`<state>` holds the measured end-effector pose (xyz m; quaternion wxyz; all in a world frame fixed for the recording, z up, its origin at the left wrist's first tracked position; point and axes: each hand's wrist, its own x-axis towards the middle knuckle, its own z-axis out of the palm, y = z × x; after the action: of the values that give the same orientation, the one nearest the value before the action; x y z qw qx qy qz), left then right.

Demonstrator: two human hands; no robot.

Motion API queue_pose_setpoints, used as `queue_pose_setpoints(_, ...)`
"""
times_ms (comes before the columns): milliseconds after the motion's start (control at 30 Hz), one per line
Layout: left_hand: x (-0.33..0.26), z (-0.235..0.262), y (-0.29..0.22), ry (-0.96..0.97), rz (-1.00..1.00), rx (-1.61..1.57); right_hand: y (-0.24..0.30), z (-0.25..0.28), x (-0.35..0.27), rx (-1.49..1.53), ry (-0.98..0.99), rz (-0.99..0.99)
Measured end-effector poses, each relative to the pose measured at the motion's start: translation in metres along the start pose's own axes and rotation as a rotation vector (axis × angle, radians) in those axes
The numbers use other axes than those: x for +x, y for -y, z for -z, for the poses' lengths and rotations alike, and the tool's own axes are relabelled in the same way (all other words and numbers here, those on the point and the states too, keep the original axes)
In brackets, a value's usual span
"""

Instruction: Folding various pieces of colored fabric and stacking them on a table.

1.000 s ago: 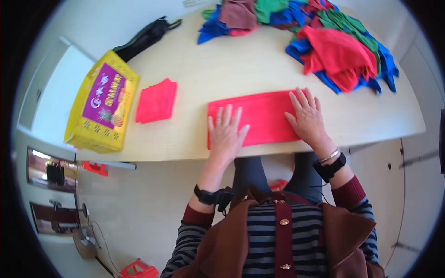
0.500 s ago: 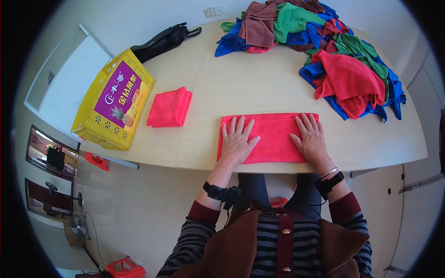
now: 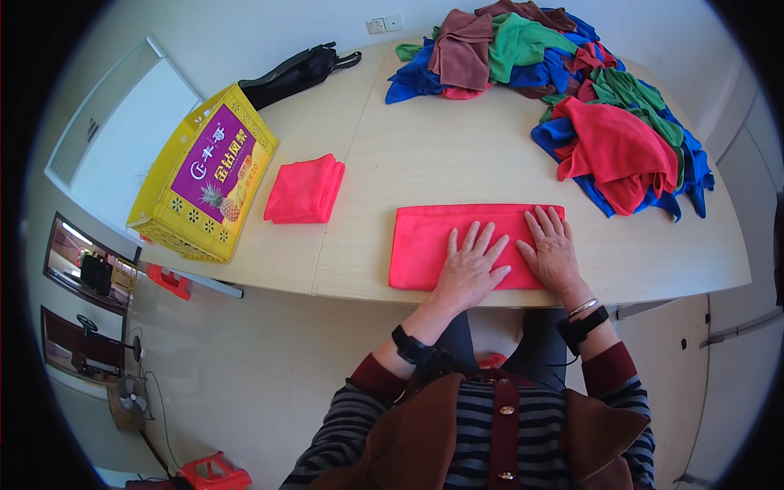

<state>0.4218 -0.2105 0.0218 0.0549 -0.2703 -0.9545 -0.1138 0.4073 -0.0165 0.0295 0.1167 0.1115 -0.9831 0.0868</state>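
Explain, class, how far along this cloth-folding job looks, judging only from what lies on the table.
Done: one folded red cloth lies beside the yellow box. In hand: the left hand and right hand lie flat on a red cloth folded into a long strip at the table's near edge. Left: a large heap of mixed cloths at the far right, unfolded.

This looks like a plain office or meeting room used for sorting laundry-like work. A large pale wooden desk [image 3: 457,155] with a rounded edge stands by a white wall carrying a socket plate [image 3: 384,24]. A whiteboard [image 3: 114,139] leans at the left, and the floor [image 3: 269,367] is smooth and light, with a small fan [image 3: 128,400] standing on it.
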Motion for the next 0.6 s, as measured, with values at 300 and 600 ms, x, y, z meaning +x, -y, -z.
queue_pose_setpoints(300,-0.042,0.02,0.045,-0.032,0.19,0.052,-0.002,0.0,0.0,0.004,-0.002,-0.008)
queue_pose_setpoints(600,-0.079,0.026,0.069,-0.14,0.304,0.126,-0.001,0.0,0.0,0.004,-0.02,0.011)
